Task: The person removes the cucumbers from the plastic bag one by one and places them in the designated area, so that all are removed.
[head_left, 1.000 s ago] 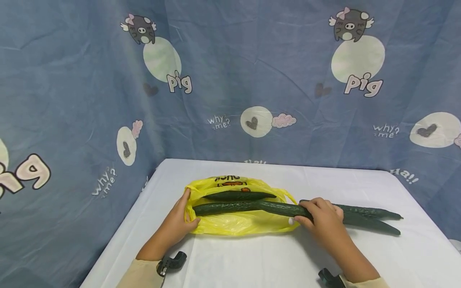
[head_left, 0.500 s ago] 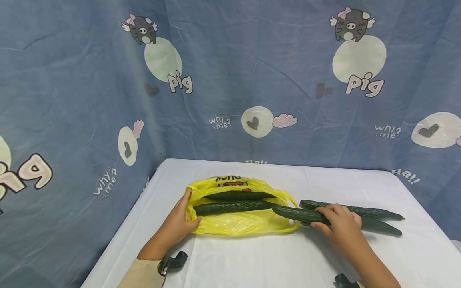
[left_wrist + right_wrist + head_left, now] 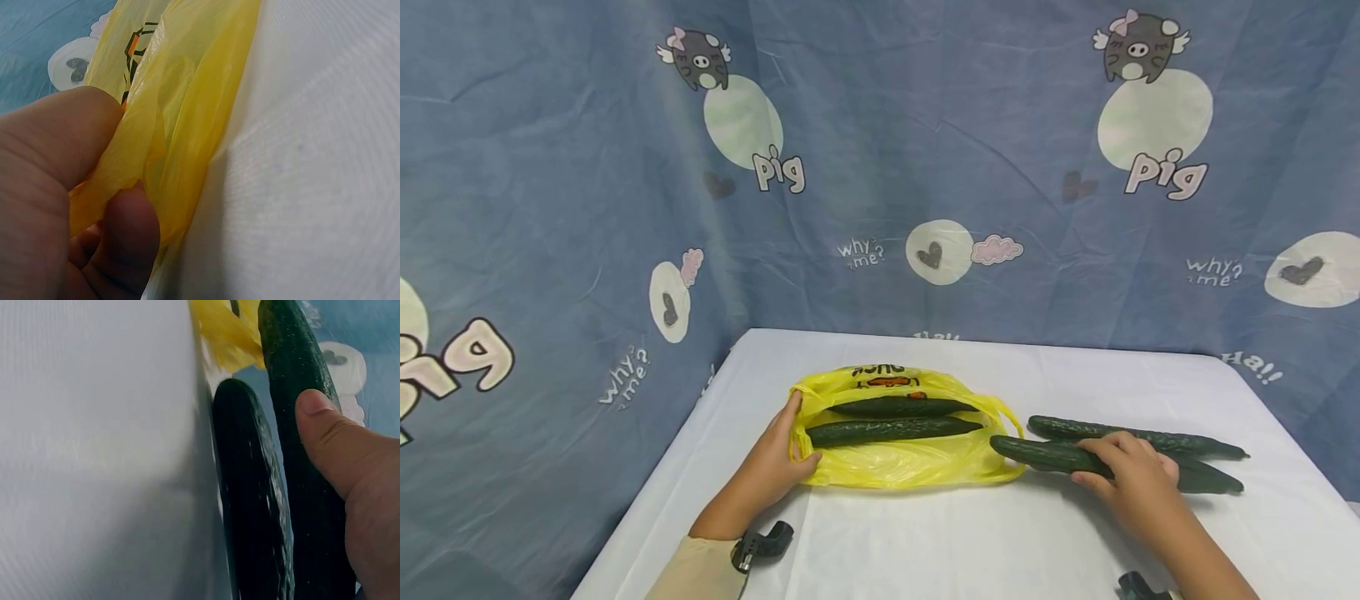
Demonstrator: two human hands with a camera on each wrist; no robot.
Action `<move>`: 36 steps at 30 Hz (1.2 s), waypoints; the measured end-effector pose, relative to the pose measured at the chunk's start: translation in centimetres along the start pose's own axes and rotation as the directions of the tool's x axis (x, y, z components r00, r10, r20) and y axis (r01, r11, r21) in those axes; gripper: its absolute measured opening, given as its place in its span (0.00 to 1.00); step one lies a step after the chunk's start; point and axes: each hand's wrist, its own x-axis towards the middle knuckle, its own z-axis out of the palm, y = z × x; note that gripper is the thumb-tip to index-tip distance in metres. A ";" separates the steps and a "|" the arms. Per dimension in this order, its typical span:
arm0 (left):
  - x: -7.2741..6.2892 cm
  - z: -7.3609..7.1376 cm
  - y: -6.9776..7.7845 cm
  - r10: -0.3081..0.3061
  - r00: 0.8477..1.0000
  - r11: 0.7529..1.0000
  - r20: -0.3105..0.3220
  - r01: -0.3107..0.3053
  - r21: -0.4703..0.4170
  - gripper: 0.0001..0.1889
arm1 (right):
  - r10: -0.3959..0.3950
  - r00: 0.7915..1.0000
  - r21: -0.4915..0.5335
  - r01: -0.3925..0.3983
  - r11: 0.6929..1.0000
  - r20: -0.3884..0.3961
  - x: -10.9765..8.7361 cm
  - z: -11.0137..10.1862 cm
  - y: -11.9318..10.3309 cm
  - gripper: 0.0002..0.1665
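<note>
A yellow plastic bag (image 3: 910, 467) lies on its side, its mouth spread wide. Inside rest two dark green cucumbers, one at the back (image 3: 902, 407) and one in front (image 3: 891, 431). My left hand (image 3: 778, 454) pinches the bag's left edge; the left wrist view shows thin yellow plastic (image 3: 165, 112) between thumb and fingers. To the right, my right hand (image 3: 1138, 483) grips a cucumber (image 3: 1037, 452), its left tip close to the bag's right rim. Thumb along its side, this cucumber (image 3: 300, 375) is seen beside another lower one (image 3: 250, 469) in the right wrist view.
One cucumber (image 3: 1187, 442) lies behind my right hand, and the end of another (image 3: 1210, 477) shows past the knuckles. A white cloth (image 3: 925, 550) covers the table. Blue printed curtain (image 3: 865, 125) hangs behind and at the left.
My right hand has moved right with its cucumber, whose tip has come back from over the bag's mouth to its right rim. The left hand stays on the bag.
</note>
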 end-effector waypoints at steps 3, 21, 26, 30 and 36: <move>0.0 0.0 0.0 -0.001 1.000 1.000 0.001 0.001 -0.006 0.60 | 0.010 1.000 -0.004 -0.010 1.000 -0.001 -0.1 -0.1 0.5 0.30; 0.3 0.0 0.1 -0.005 1.000 1.000 -0.001 0.005 0.009 0.60 | 0.006 1.000 -0.043 -0.007 0.999 -0.010 -0.7 -0.3 2.5 0.30; 0.3 -0.1 0.2 0.005 1.000 1.000 -0.003 -0.005 0.021 0.59 | 0.016 1.000 -0.049 -0.016 0.999 0.002 -0.8 -0.6 3.4 0.31; 0.3 -0.1 0.2 0.001 1.000 1.000 -0.004 -0.001 0.011 0.59 | 0.021 1.000 -0.070 -0.021 0.997 0.005 -0.9 -0.9 4.0 0.32; 0.1 0.1 0.1 -0.030 0.999 0.999 0.014 0.030 -0.011 0.60 | 0.038 0.999 -0.119 -0.035 0.992 0.030 -0.9 -1.3 4.6 0.32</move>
